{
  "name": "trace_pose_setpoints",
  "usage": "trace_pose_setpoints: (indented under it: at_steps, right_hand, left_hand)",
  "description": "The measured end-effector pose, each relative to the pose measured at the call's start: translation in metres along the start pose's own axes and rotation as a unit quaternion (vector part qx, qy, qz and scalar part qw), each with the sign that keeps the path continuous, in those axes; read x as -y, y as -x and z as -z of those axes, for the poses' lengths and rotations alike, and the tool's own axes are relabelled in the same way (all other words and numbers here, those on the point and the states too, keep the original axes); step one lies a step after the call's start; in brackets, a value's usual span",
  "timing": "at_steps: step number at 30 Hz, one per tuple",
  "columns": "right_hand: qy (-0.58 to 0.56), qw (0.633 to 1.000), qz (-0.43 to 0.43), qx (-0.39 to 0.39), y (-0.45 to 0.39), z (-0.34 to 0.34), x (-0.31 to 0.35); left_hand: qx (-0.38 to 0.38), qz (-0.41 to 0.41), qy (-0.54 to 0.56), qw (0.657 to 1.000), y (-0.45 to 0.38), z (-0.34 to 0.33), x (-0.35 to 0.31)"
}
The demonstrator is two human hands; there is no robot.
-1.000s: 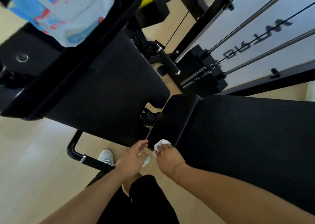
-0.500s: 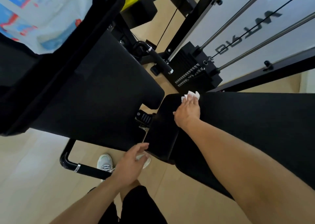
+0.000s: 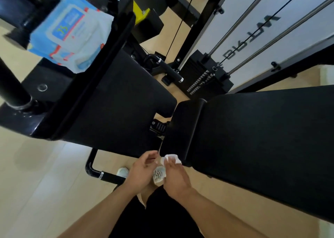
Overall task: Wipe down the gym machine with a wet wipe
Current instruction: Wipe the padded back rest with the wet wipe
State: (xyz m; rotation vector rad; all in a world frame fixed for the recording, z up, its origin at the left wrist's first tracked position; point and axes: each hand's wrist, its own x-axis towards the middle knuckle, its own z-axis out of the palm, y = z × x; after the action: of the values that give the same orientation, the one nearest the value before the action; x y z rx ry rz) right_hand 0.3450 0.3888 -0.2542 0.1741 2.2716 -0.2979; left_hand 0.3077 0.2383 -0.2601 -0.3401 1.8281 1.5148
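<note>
The gym machine's black padded bench [image 3: 262,138] runs from centre to right, its short end pad [image 3: 182,129] facing me. My right hand [image 3: 174,176] presses a crumpled white wet wipe [image 3: 170,158] against the near lower corner of that end pad, its fingers over the wipe. My left hand [image 3: 142,167] hovers just left of it with relaxed fingers, holding nothing. A second large black pad [image 3: 115,100] lies at the left of centre.
A blue wet-wipe pack [image 3: 70,33] lies on the machine frame at upper left. A black foot bar [image 3: 101,174] sticks out over the wooden floor below the pads. The weight stack [image 3: 207,78], guide rods and cable stand behind. My white shoe [image 3: 122,171] is on the floor.
My right hand has swept the wipe from the far top edge of the end pad back down to its near lower corner. My left hand stayed about where it was.
</note>
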Motion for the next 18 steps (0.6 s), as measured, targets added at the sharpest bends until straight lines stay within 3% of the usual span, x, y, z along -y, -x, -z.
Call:
trace_pose_setpoints:
  at_steps: [3, 7, 9, 11, 15, 18]
  right_hand:
    - [-0.315, 0.948, -0.022, -0.044, 0.008, 0.023, 0.020]
    - [-0.582, 0.807, 0.003, -0.106, 0.030, 0.081, 0.047]
    - [-0.637, 0.763, 0.034, -0.110, 0.044, 0.110, 0.058]
    - [-0.666, 0.736, 0.048, -0.113, 0.056, 0.130, 0.067]
    - [-0.693, 0.710, 0.039, -0.120, 0.072, 0.149, 0.080]
    - [-0.739, 0.664, 0.035, -0.110, 0.080, 0.155, 0.085]
  left_hand:
    - [-0.047, 0.000, 0.033, 0.998, 0.012, 0.016, -0.016]
    - [-0.056, -0.014, 0.123, 0.991, 0.029, 0.037, -0.052]
    - [-0.016, -0.038, 0.183, 0.982, 0.040, 0.045, -0.073]
    - [-0.002, -0.074, 0.175, 0.982, 0.050, 0.052, -0.094]
    - [-0.044, -0.129, 0.134, 0.982, 0.064, 0.058, -0.122]
    - [-0.074, -0.146, 0.136, 0.977, 0.072, 0.062, -0.133]
